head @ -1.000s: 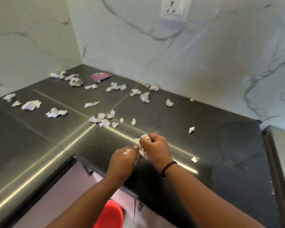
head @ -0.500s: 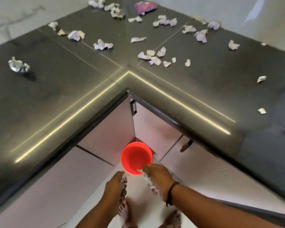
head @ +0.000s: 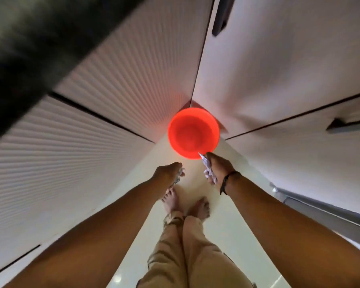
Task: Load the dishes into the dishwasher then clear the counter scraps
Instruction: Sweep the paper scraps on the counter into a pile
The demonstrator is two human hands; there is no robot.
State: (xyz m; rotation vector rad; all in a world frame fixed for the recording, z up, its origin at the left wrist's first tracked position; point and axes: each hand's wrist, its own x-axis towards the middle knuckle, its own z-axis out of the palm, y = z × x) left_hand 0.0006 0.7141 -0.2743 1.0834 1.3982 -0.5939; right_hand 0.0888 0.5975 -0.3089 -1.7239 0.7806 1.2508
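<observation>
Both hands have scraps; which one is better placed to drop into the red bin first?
Right hand: its paper scraps reach the red bin rim. Left hand holds scraps further back, over the floor.

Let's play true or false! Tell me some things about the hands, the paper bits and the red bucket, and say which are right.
1. The red bucket stands on the floor in the cabinet corner. True.
2. The right hand holds paper scraps. True.
3. The left hand is empty. False: it grips scraps too.
4. The bucket is blue. False: it is red.
5. The person wears shoes. False: the feet are bare.
</observation>
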